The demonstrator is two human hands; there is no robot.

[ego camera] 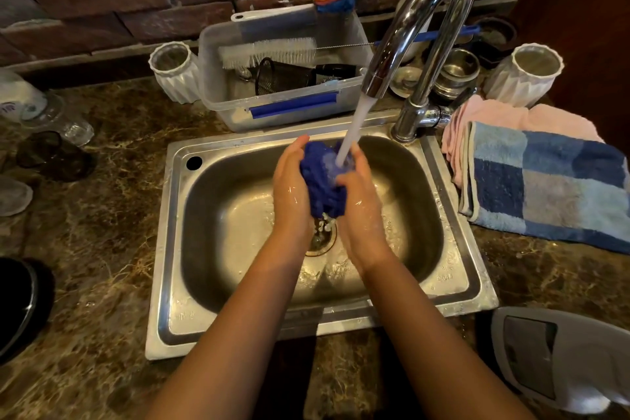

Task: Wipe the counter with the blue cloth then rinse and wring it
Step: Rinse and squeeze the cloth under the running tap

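Observation:
The blue cloth (pixel 322 181) is bunched into a wad over the steel sink (pixel 456 269). My left hand (pixel 289 187) presses it from the left and my right hand (pixel 361 204) from the right, both wet. A stream of water (pixel 354 123) runs from the chrome tap (pixel 419 20) onto the top of the cloth. Water drips off the cloth's lower end above the drain (pixel 320 239). The brown marble counter (pixel 102 215) surrounds the sink.
A clear plastic bin (pixel 238 106) with brushes stands behind the sink. Two white vases (pixel 177 72) (pixel 525 78) flank it. Folded pink and blue checked towels (pixel 545 181) lie right of the sink. Glasses (pixel 51 116) sit at left, a grey lidded object (pixel 552 358) at bottom right.

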